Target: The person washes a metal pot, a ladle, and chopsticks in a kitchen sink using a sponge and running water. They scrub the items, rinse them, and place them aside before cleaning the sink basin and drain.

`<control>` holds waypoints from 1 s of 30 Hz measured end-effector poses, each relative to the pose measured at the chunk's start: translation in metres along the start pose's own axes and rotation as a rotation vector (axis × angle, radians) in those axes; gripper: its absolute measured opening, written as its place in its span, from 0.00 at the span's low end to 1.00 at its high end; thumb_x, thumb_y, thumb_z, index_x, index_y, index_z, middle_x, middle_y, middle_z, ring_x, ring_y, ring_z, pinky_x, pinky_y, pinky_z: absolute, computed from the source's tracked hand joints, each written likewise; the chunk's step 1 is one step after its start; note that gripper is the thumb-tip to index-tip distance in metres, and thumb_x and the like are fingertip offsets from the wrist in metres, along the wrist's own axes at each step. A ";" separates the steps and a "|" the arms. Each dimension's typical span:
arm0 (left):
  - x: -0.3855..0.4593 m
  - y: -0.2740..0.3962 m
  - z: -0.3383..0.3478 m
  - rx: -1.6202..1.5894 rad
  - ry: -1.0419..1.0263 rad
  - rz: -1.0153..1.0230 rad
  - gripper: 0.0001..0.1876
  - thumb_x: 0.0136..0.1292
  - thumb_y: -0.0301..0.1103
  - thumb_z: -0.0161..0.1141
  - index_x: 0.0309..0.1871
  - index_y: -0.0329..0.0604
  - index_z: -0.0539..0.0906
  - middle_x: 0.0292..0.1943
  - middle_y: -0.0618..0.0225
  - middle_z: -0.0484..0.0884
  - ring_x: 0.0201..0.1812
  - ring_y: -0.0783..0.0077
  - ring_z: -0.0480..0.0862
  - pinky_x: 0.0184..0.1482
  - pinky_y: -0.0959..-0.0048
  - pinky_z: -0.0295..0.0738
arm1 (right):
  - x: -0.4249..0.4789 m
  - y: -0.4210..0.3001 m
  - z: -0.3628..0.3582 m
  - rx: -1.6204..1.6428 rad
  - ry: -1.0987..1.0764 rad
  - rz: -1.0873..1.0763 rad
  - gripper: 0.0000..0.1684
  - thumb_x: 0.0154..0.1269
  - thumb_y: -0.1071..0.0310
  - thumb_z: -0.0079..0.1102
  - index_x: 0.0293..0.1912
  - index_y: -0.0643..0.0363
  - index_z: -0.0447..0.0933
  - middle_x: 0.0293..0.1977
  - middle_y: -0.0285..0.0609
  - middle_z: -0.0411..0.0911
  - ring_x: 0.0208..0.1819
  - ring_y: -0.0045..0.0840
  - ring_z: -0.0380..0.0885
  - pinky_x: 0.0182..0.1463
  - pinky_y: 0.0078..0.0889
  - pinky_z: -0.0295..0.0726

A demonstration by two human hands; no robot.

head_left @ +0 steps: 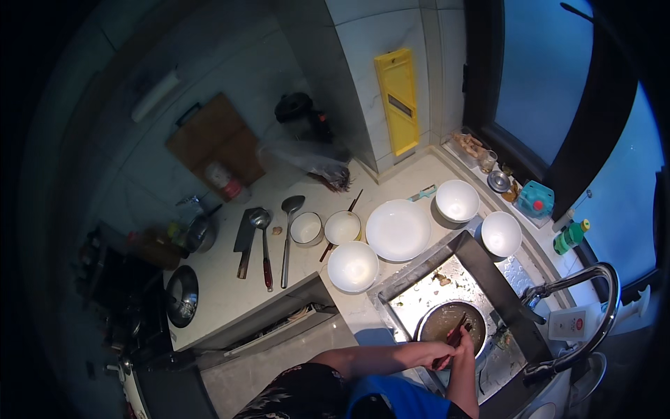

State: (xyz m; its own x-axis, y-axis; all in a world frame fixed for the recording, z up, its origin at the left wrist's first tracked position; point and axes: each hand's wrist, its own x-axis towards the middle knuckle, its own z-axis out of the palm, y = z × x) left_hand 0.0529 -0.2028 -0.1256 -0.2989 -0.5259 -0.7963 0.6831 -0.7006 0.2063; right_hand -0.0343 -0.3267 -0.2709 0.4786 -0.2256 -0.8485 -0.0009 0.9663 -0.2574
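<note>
Over a round metal basin of cloudy water in the stainless-steel sink, my two hands hold a bundle of dark reddish-brown chopsticks. My left hand is closed around their lower part. My right hand grips them farther up, touching the left. The chopstick tips point up and away over the basin. Food scraps lie on the sink floor beyond the basin. A white plate and a white bowl stand on the counter left of the sink.
More white bowls stand behind the sink. A curved metal faucet arches at the right. A cleaver, a ladle, a spatula and small bowls occupy the left counter. A green bottle stands by the window.
</note>
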 end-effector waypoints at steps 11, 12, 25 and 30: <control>-0.078 -0.007 0.026 0.085 -0.060 -0.137 0.08 0.62 0.37 0.56 0.29 0.48 0.71 0.15 0.77 0.69 0.14 0.82 0.67 0.15 0.80 0.63 | 0.004 -0.010 -0.047 0.444 0.176 -0.253 0.14 0.68 0.65 0.41 0.28 0.59 0.72 0.19 0.37 0.73 0.16 0.25 0.69 0.18 0.23 0.70; -0.104 0.002 0.037 0.166 -0.039 -0.188 0.08 0.62 0.38 0.57 0.30 0.49 0.71 0.16 0.76 0.70 0.14 0.82 0.67 0.15 0.80 0.62 | -0.010 -0.012 -0.053 0.479 0.117 -0.302 0.14 0.68 0.65 0.41 0.29 0.59 0.72 0.19 0.39 0.73 0.18 0.26 0.70 0.20 0.24 0.72; -0.123 0.014 -0.004 1.090 0.392 0.324 0.15 0.57 0.38 0.58 0.40 0.34 0.75 0.23 0.62 0.76 0.20 0.71 0.77 0.24 0.68 0.71 | -0.109 0.007 -0.096 -0.591 0.560 -0.407 0.31 0.59 0.65 0.57 0.60 0.56 0.60 0.33 0.41 0.73 0.26 0.23 0.74 0.24 0.26 0.76; -0.165 0.006 -0.032 0.932 0.527 0.536 0.15 0.55 0.36 0.59 0.39 0.33 0.74 0.24 0.56 0.78 0.24 0.63 0.79 0.29 0.66 0.73 | -0.106 0.028 -0.086 -0.376 0.247 -0.058 0.34 0.60 0.57 0.61 0.61 0.52 0.59 0.37 0.44 0.75 0.28 0.25 0.77 0.27 0.30 0.82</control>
State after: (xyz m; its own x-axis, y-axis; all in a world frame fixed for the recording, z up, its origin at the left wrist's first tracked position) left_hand 0.1278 -0.1051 -0.0107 0.3343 -0.7479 -0.5735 -0.1735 -0.6470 0.7425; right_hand -0.1605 -0.2862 -0.2284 0.2639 -0.3448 -0.9008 -0.3207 0.8494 -0.4191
